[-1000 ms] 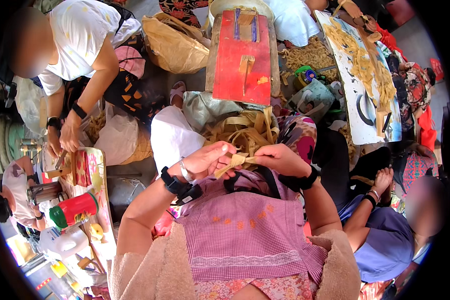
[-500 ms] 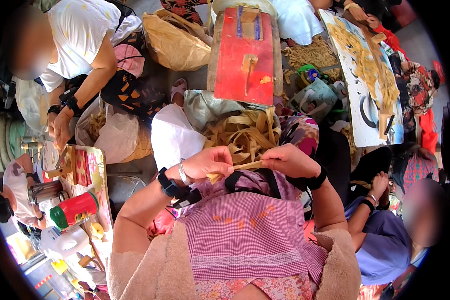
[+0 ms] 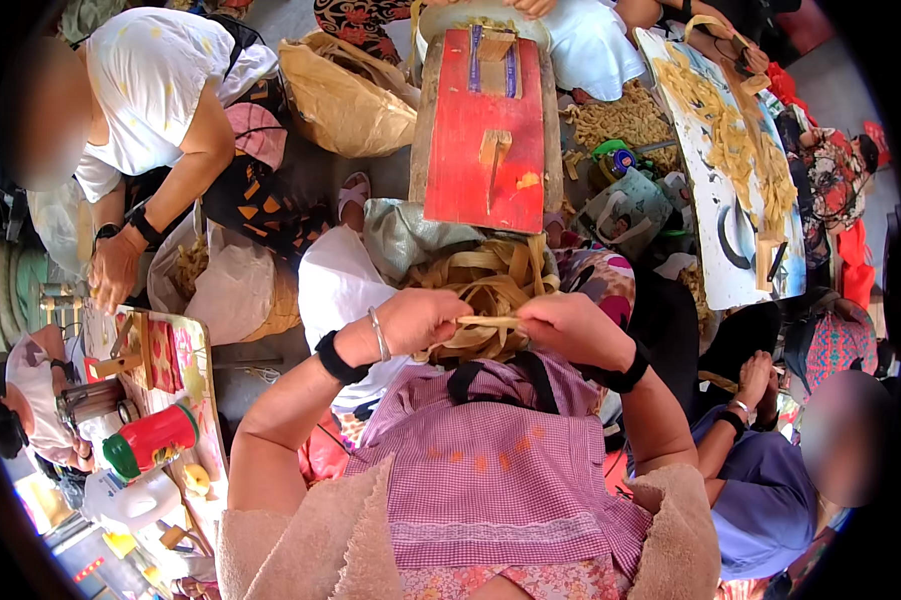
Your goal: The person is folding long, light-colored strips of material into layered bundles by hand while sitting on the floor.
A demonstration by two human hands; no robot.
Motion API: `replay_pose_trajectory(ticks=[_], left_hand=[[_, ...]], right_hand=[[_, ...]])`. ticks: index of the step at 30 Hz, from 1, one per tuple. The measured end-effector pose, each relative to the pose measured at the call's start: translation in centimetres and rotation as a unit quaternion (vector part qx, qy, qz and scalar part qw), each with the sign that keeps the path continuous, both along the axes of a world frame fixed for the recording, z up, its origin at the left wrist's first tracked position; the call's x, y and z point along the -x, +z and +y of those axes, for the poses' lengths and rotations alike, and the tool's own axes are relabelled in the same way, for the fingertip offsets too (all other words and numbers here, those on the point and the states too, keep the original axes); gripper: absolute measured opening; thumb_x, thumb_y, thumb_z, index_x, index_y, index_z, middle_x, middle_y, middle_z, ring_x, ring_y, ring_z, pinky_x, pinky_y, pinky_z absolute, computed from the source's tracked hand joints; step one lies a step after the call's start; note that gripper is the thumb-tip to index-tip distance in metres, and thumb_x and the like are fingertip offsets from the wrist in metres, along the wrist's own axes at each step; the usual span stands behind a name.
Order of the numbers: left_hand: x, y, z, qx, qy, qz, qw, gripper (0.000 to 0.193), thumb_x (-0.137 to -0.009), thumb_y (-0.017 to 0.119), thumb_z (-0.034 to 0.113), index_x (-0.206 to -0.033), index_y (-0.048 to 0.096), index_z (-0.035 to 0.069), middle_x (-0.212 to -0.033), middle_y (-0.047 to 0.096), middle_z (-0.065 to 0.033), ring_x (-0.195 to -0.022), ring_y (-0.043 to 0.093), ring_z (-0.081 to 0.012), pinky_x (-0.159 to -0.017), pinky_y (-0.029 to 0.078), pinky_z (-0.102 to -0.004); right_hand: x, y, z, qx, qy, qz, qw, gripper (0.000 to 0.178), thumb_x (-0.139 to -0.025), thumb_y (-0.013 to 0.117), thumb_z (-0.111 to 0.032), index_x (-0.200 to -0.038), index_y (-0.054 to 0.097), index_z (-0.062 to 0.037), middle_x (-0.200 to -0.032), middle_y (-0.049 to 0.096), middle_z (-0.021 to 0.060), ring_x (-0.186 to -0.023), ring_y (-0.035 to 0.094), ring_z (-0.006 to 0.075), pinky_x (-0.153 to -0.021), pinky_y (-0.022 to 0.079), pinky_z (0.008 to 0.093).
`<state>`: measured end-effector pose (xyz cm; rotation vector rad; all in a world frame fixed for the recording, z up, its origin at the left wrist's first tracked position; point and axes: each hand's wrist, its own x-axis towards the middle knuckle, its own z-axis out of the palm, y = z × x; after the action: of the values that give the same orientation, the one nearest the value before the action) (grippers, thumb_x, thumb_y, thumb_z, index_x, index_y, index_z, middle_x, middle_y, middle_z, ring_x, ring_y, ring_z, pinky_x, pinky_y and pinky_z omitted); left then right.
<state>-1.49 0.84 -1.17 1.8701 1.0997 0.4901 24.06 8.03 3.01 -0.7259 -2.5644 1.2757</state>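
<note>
A short tan strip [image 3: 488, 321], flat and ribbon-like, is stretched between my two hands above my lap. My left hand [image 3: 422, 318], with a silver bangle at the wrist, pinches one end. The other end is gripped by the closed fingers of my right hand [image 3: 576, 328]. Just beyond and below them, a heap of long tan strips [image 3: 480, 275] lies coiled in a bag between my knees. A pink checked apron [image 3: 490, 470] covers my lap.
Ahead stands a red board [image 3: 470, 130] with a wooden block [image 3: 494, 147] on it. At right is a white board [image 3: 730, 250] bearing tan pieces. Co-workers sit at left and right. A red jar with a green lid [image 3: 150, 440] rests on the left table [image 3: 205, 400].
My hands have drawn the strip into a narrower, tighter line, and my left hand has closed further. The co-worker at left has shifted their hands nearer to the table.
</note>
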Motion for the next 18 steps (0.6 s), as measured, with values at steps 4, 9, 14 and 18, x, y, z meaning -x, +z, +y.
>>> replay_pose_trajectory(ticks=[4, 9, 14, 18], left_hand=[[0.2, -0.2, 3.7, 0.163, 0.143, -0.237, 0.947, 0.021, -0.089, 0.063, 0.016, -0.106, 0.063, 0.003, -0.079, 0.056, 0.0032, -0.071, 0.05, -0.0032, -0.06, 0.043, -0.0229], [-0.6, -1.3, 9.8, -0.28, 0.264, -0.037, 0.922, 0.012, -0.083, 0.06, 0.005, -0.094, 0.06, 0.005, -0.082, 0.058, -0.0077, -0.077, 0.058, -0.0248, -0.068, 0.047, -0.0339], [-0.1, -4.4, 12.7, -0.275, 0.286, 0.057, 0.916, 0.007, -0.08, 0.058, 0.005, -0.087, 0.06, 0.007, -0.083, 0.06, -0.0123, -0.08, 0.058, -0.0321, -0.068, 0.048, -0.0385], [2.2, -4.1, 9.5, 0.063, 0.305, -0.111, 0.944, 0.013, -0.088, 0.057, 0.012, -0.094, 0.064, 0.003, -0.085, 0.064, -0.0027, -0.069, 0.057, -0.0092, -0.065, 0.047, -0.0245]], right_hand=[[1.5, -0.9, 3.1, -0.092, -0.1, 0.002, 0.991, 0.011, -0.084, 0.058, -0.016, -0.09, 0.06, -0.0064, -0.082, 0.06, 0.0117, -0.074, 0.06, 0.0323, -0.062, 0.048, 0.0377], [4.0, -3.7, 7.7, -0.204, -0.264, -0.001, 0.943, 0.012, -0.085, 0.058, -0.018, -0.092, 0.062, -0.0087, -0.081, 0.062, 0.0121, -0.075, 0.061, 0.0324, -0.062, 0.048, 0.0401], [5.2, -5.5, 10.2, -0.205, -0.298, -0.25, 0.898, 0.019, -0.086, 0.055, -0.022, -0.085, 0.063, -0.0053, -0.076, 0.063, 0.0152, -0.074, 0.061, 0.0352, -0.064, 0.048, 0.0455], [2.8, -2.4, 9.8, 0.065, -0.296, -0.126, 0.944, 0.021, -0.088, 0.053, -0.019, -0.083, 0.062, -0.0003, -0.066, 0.061, 0.0121, -0.06, 0.06, 0.022, -0.059, 0.049, 0.0338]])
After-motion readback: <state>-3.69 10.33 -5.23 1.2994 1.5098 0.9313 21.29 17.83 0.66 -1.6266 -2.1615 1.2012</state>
